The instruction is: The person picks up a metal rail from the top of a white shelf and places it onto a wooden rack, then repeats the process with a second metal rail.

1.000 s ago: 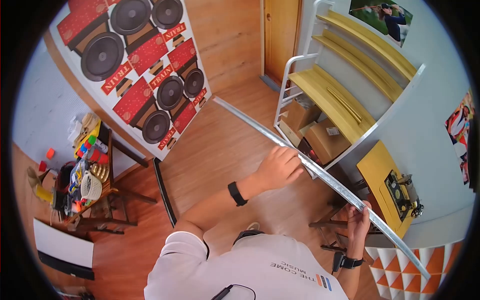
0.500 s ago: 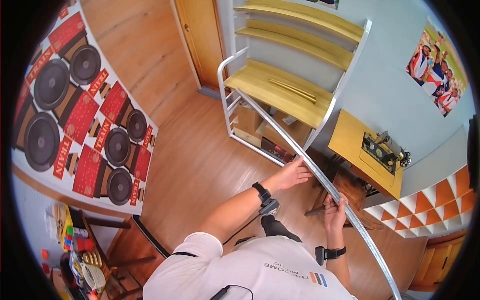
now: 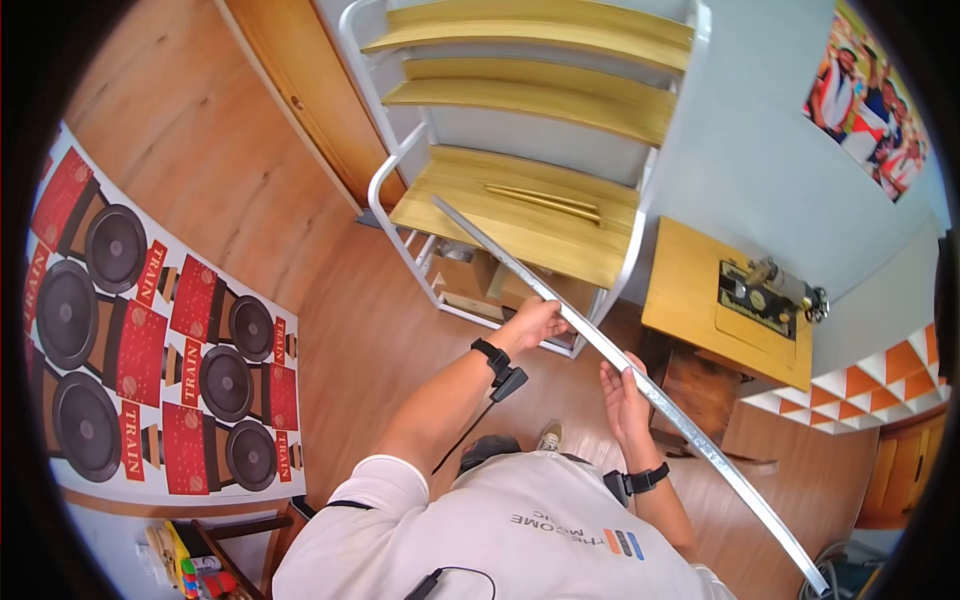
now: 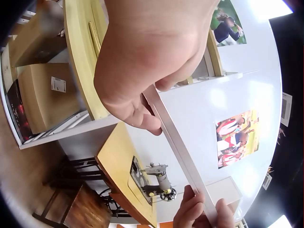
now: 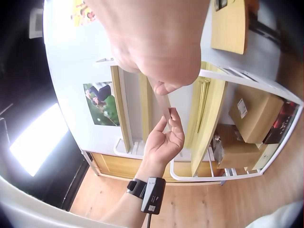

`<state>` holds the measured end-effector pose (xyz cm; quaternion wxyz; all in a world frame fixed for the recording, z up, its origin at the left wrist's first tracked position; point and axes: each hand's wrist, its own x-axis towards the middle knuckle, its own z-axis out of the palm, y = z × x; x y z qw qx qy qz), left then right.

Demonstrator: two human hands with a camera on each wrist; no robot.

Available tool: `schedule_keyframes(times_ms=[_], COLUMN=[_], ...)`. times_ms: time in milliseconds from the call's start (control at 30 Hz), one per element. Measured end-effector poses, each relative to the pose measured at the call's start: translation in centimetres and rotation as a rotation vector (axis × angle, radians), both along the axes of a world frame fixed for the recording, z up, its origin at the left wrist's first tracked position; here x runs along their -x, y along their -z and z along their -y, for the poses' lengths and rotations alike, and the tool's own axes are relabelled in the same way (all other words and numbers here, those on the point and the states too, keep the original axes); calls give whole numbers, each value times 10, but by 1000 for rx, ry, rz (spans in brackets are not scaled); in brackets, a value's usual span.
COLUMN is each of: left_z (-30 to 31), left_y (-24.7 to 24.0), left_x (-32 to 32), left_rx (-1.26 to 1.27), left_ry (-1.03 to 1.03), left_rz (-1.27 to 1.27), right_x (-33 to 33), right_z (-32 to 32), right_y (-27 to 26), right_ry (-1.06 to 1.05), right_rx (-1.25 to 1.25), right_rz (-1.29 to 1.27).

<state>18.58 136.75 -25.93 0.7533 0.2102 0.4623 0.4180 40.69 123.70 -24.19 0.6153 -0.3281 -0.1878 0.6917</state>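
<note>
A long, straight, silver metal rail [image 3: 690, 430] runs diagonally in front of the body, from over the shelf unit's desk board down to the lower right. My left hand [image 3: 537, 322] grips it toward its upper end; in the left wrist view the fingers [image 4: 145, 118] curl round its edge. Lower along the rail, my right hand [image 3: 626, 395] holds it between thumb and fingers, palm turned up. In the right wrist view, the left hand [image 5: 164, 142] pinches the rail [image 5: 163, 103] from the far side.
Ahead stands a white-framed shelf unit [image 3: 510, 265] with yellow boards, gold rods [image 3: 545, 200] on its desk board and cardboard boxes [image 5: 256, 114] below. To the right is a sewing machine table [image 3: 685, 290]. A speaker-print panel [image 3: 150, 440] leans at left, near a cluttered chair [image 3: 235, 560].
The view has swung right toward the shelf unit. The left hand has gone from loosely spread fingers at the rail to gripping it, and the rail's far end now overlaps the desk board.
</note>
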Motion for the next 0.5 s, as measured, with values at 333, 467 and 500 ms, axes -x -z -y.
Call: schedule_keyframes(times_ms=[333, 467, 500], left_z=[-100, -137, -146], left_y=[18, 45, 55], left_x=[86, 132, 144], left_rx=[5, -16, -15], left_ry=[-83, -82, -56], left_rz=[-182, -152, -164], right_x=[64, 105, 113], right_z=[-75, -111, -115], right_y=[32, 54, 54], right_ry=[-15, -10, 21], right_rx=[157, 190, 181], right_rz=[-107, -186, -179])
